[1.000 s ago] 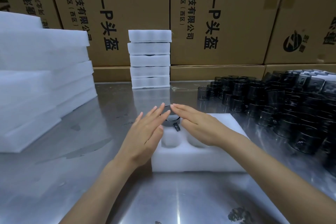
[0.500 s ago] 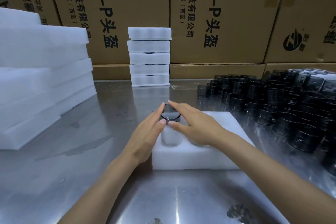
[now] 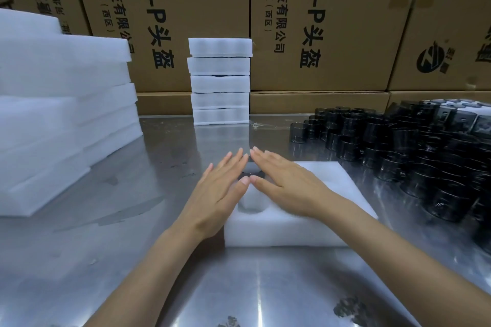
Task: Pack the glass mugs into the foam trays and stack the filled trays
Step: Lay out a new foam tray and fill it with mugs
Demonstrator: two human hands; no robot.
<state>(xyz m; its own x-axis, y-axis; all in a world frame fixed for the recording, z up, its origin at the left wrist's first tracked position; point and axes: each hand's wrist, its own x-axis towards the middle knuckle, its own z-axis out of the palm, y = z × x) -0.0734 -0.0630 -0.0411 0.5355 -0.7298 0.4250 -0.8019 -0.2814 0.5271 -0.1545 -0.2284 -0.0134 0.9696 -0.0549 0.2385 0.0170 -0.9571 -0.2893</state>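
Head view: your left hand (image 3: 221, 188) and right hand (image 3: 287, 183) both lie flat over the far-left pocket of the foam tray (image 3: 318, 223), palms down. Fingers (image 3: 233, 160) straight and close together on both hands, pinching nothing; index tips nearly meet at the far side, thumb tips nearly meet at the near side. Between them a dark glass mug (image 3: 251, 173) sits in that pocket, only a sliver of rim showing in the gap. Cannot tell if the palms press on it or only cover it. The near-left pocket (image 3: 251, 206) of the tray shows no mug inside. The tray sits on the steel table (image 3: 132, 247), centre, just in front of you.

To your right, a big crowd of loose dark glass mugs (image 3: 398, 156) stands on the table, near the tray's right edge. At the back centre, a stack of five filled trays (image 3: 220, 82) rests against the cardboard boxes (image 3: 318, 21). To your left, a tall pile of larger white foam sheets (image 3: 61, 114), well apart from the tray.
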